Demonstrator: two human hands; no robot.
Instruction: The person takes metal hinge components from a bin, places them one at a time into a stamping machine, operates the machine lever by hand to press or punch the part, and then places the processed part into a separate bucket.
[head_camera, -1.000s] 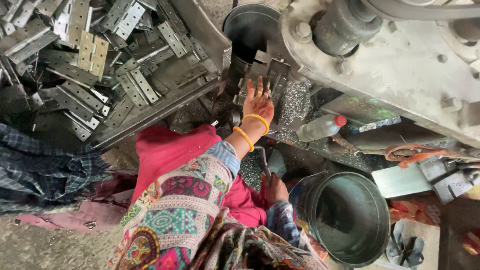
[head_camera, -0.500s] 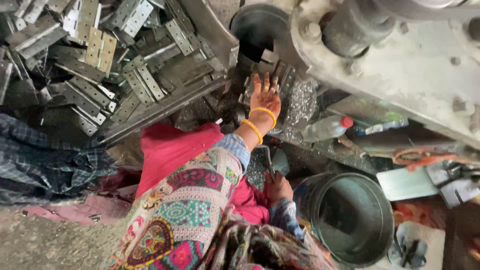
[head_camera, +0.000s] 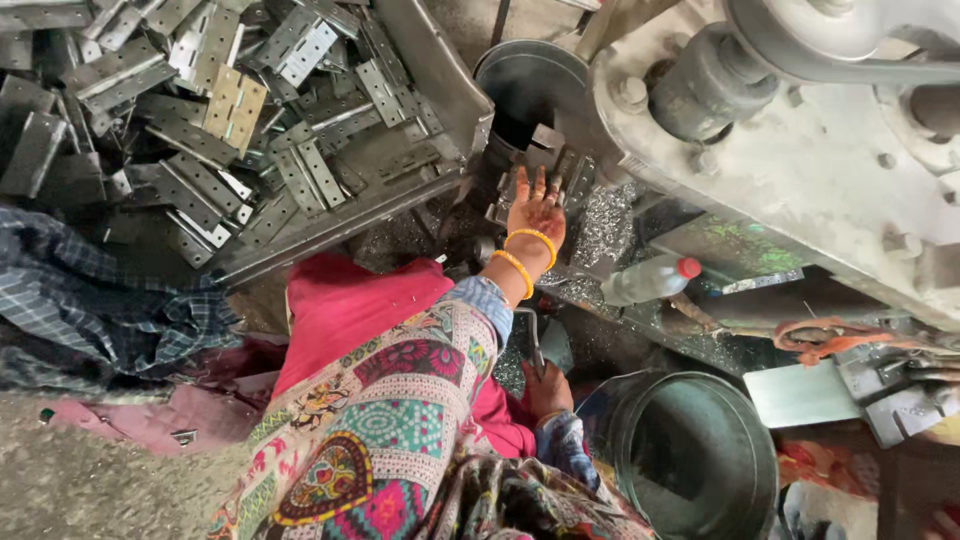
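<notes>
Two hands logged, with the grey press machine (head_camera: 830, 170) as my landmark. My left hand (head_camera: 537, 212) is spread wide, fingers fanned and pointing up the frame toward the machine's lower left corner; it rests on a small perforated metal plate (head_camera: 560, 170) lying at the machine's mouth. I cannot tell whether the fingers pinch the plate or only press it. The plate's long axis runs roughly up and down the frame, in line with my forearm. Two yellow bangles (head_camera: 525, 256) ring the wrist.

My right hand (head_camera: 548, 388), below the machine and near my lap, is curled around a thin metal rod (head_camera: 532, 338) that stands nearly upright.

Packages: one clear plastic bottle (head_camera: 650, 280) with a red cap lies on its side just under the machine's lower edge, cap pointing right; I see no label on it.

Edges and room: metal shavings (head_camera: 605, 225) cover the ledge beside the left hand. One round metal bucket (head_camera: 700, 460) stands open below the machine, right of my right hand. Far left of the machine, a heap of perforated metal brackets (head_camera: 230, 110) fills a sloped tray (head_camera: 430, 80), whose raised rim crowds the left hand's approach.
</notes>
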